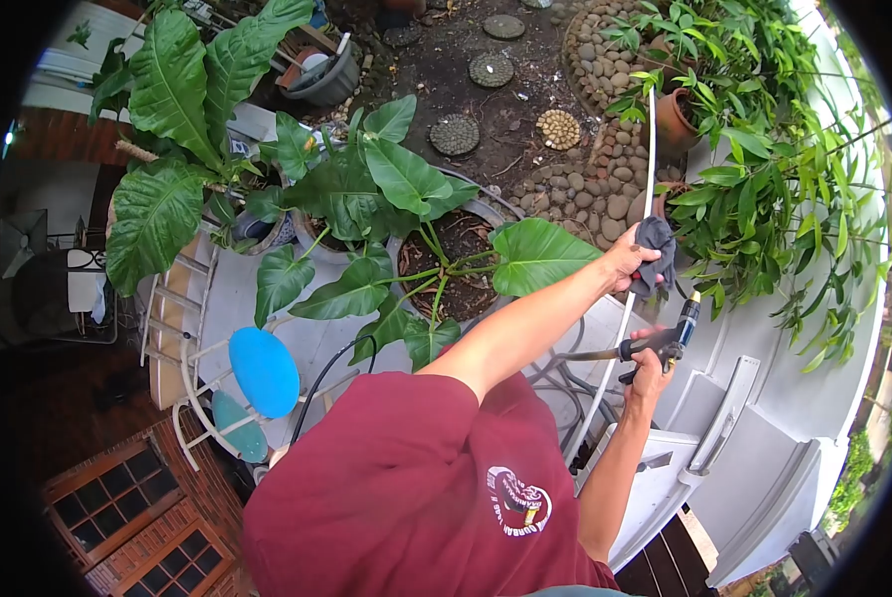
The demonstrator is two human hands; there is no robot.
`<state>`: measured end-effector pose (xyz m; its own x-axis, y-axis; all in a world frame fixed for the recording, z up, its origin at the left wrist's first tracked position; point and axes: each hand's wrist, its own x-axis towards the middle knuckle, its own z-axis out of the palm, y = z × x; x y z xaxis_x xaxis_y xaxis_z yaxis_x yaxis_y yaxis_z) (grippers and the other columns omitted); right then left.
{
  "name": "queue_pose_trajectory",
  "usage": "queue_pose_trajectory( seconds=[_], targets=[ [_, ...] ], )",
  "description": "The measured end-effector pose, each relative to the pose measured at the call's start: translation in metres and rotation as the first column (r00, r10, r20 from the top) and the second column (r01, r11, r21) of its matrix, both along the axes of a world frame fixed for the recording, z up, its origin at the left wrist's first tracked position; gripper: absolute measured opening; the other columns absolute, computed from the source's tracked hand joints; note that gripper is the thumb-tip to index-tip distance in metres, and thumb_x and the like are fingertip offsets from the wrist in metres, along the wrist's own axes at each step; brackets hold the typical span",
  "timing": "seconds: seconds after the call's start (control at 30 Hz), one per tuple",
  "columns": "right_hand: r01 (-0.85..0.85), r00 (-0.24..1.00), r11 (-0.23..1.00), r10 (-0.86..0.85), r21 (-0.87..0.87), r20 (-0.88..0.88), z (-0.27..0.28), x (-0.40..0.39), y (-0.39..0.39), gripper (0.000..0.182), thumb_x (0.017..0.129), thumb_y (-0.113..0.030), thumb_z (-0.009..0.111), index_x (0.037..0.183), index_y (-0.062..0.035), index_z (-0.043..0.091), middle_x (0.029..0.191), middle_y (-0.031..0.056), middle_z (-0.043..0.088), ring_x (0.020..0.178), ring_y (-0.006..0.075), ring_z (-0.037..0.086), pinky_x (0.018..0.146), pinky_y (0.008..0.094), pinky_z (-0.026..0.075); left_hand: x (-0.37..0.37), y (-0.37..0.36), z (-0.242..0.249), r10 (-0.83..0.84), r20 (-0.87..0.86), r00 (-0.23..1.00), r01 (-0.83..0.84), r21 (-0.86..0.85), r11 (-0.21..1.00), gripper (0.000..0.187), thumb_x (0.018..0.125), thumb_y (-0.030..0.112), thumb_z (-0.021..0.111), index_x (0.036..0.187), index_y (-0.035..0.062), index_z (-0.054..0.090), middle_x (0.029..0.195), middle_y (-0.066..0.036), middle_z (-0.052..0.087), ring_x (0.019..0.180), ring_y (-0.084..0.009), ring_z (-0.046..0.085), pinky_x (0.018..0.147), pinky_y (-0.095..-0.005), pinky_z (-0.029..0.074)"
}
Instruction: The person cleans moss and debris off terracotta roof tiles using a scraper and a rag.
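Note:
My left hand (627, 257) is closed on a dark grey cloth (655, 254), pressed against a long thin white pole (651, 149). Whether the cloth wraps fully around the pole is hidden. Just below, my right hand (651, 370) grips a black and blue hose spray gun (681, 333) with a brass-coloured tip, which points up and to the right. A hose (587, 355) joins the gun from the left. The pole slants down past both hands toward the lower middle of the view. No water spray can be made out.
Large-leaved potted plants (446, 269) stand left of my arms. Bushy plants in clay pots (673, 121) line the white wall at right. Cobblestones (605, 189) and round stepping stones (493, 70) lie beyond. A blue-seated chair (264, 372) is at lower left.

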<state>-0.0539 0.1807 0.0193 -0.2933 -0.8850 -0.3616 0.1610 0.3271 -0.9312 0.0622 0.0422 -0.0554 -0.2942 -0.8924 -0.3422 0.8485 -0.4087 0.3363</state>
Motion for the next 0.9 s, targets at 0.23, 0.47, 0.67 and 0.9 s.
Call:
queue_pose_trajectory(
  seconds=[0.23, 0.47, 0.67, 0.9],
  targets=[
    [-0.063, 0.998, 0.997, 0.062, 0.051, 0.010, 0.008, 0.001, -0.003, 0.051, 0.057, 0.004, 0.047, 0.108, 0.0027, 0.051, 0.081, 0.0127, 0.058, 0.073, 0.0267, 0.061, 0.071, 0.0362, 0.052, 0.003, -0.010, -0.003, 0.027, -0.049, 0.998, -0.024, 0.062, 0.998, 0.031, 0.089, 0.007, 0.063, 0.119, 0.0100, 0.055, 0.097, -0.008, 0.066, 0.075, -0.0168, 0.066, 0.057, -0.0348, 0.055],
    [-0.073, 0.997, 0.995, 0.072, 0.062, 0.026, -0.003, 0.006, -0.008, 0.049, 0.059, 0.005, 0.048, 0.108, 0.0030, 0.052, 0.082, 0.0129, 0.058, 0.074, 0.0260, 0.061, 0.071, 0.0349, 0.052, 0.000, -0.016, 0.001, 0.006, 0.064, 0.998, 0.002, -0.117, 0.993, 0.029, 0.096, 0.012, 0.057, 0.124, 0.0065, 0.052, 0.097, -0.008, 0.067, 0.072, -0.0174, 0.067, 0.051, -0.0290, 0.053],
    [-0.146, 0.989, 0.985, 0.143, 0.090, 0.041, 0.001, 0.004, -0.011, 0.047, 0.061, 0.004, 0.049, 0.108, 0.0029, 0.054, 0.083, 0.0123, 0.061, 0.072, 0.0249, 0.063, 0.069, 0.0341, 0.054, 0.005, -0.021, 0.003, 0.007, 0.086, 0.996, -0.007, -0.002, 1.000, 0.026, 0.096, 0.025, 0.061, 0.110, 0.0039, 0.065, 0.089, -0.005, 0.070, 0.071, -0.0152, 0.068, 0.060, -0.0295, 0.056],
    [-0.176, 0.984, 0.973, 0.169, 0.151, 0.056, 0.012, 0.008, -0.011, 0.035, 0.064, -0.001, 0.059, 0.098, 0.0027, 0.060, 0.078, 0.0072, 0.064, 0.067, 0.0171, 0.064, 0.061, 0.0285, 0.053, 0.034, -0.020, 0.029, -0.177, -0.504, 0.846, 0.090, -0.193, 0.977, 0.052, 0.092, 0.042, 0.045, 0.124, 0.0046, 0.060, 0.118, -0.015, 0.065, 0.111, -0.0313, 0.063, 0.099, -0.0497, 0.048]
  ],
)
